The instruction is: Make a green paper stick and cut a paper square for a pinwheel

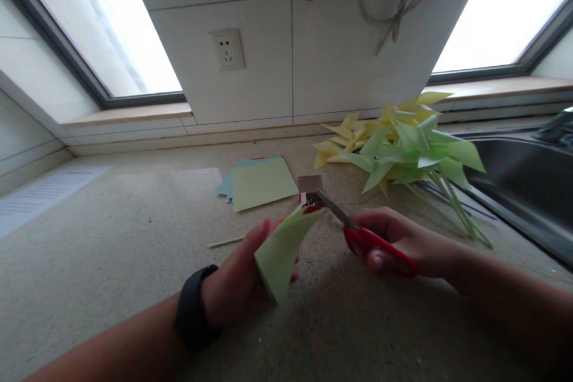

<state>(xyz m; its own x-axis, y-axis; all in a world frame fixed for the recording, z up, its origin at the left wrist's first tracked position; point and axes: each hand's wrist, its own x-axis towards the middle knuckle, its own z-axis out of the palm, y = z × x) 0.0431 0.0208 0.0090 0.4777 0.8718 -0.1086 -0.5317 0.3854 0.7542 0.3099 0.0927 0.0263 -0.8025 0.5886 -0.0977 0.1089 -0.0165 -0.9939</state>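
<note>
Held in the left hand [242, 274], bent pale-green paper [286, 253], just to the left of the right hand [405, 243]; probably light, thin and springy, easily creased or torn; best taken by the flat, lightly, between thumb and fingers; gripped by the handles in the right hand, red scissors [369, 242], pointing toward the paper's upper end; beyond the left hand, stacked sheets [264, 184]; beyond the right, paper pinwheels [421, 146].

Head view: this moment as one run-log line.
left hand: holds paper | right hand: holds scissors, tip near paper | sheets: stacked on counter | pinwheels: beside sink
</note>
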